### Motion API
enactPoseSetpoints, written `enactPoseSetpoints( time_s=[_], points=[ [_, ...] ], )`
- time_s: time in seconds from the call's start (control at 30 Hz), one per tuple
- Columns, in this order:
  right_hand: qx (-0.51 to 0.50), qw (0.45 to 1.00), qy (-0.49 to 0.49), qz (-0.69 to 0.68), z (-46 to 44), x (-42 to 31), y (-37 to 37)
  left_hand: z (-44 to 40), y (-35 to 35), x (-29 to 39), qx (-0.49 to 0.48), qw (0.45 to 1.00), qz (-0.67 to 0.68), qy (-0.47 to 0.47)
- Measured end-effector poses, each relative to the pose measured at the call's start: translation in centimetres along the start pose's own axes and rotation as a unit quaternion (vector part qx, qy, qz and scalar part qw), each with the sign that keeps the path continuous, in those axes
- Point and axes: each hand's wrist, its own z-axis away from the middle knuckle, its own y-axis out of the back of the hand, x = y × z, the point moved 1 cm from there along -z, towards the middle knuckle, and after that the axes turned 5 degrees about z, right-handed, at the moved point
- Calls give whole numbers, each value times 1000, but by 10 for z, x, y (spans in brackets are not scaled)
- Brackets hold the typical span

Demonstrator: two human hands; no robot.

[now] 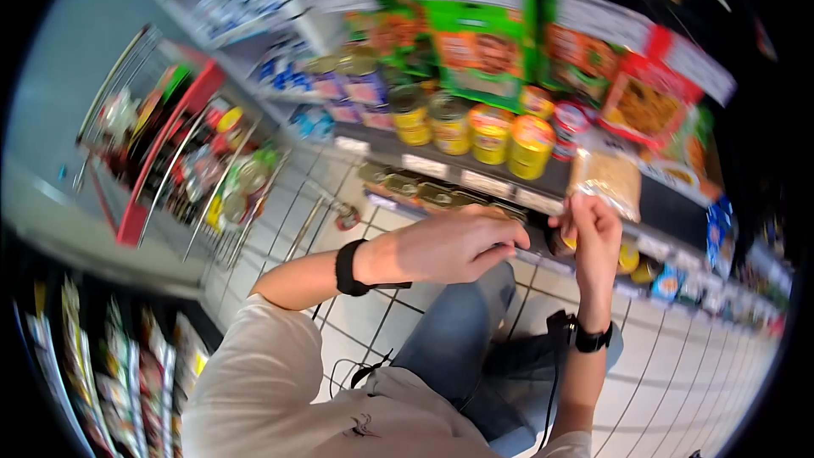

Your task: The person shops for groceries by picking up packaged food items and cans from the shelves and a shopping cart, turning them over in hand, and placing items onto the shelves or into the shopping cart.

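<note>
Tan packet in right hand

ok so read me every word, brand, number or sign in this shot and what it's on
Nothing reads for certain.
Green bag: print too blurred.
Red bag: too blurred.
Yellow can: label too blurred.
Price tag: too small and blurred.
Clear bag: no print I can make out.

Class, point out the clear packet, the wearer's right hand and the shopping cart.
Clear packet (610,180): head view, on the middle of its front.
Right hand (596,225): head view, on the middle of the hand.
Shopping cart (133,219): head view, on its red bar.
</note>
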Motion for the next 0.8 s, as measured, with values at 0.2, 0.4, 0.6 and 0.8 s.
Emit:
enactPoseSetpoints(
  time_s=[0.2,0.4,0.6,0.8],
  points=[
    [-192,981,-35,15,33,12,-98,78,9,-7,184,972,109,96],
    [-248,964,-97,1,16,12,-133,96,3,-18,338,859,331,194],
    [-243,949,-182,86,20,-16,-172,129,12,0,390,781,432,228],
    [-249,927,-269,84,43,-131,-229,175,105,100,403,787,377,276]
  ],
)
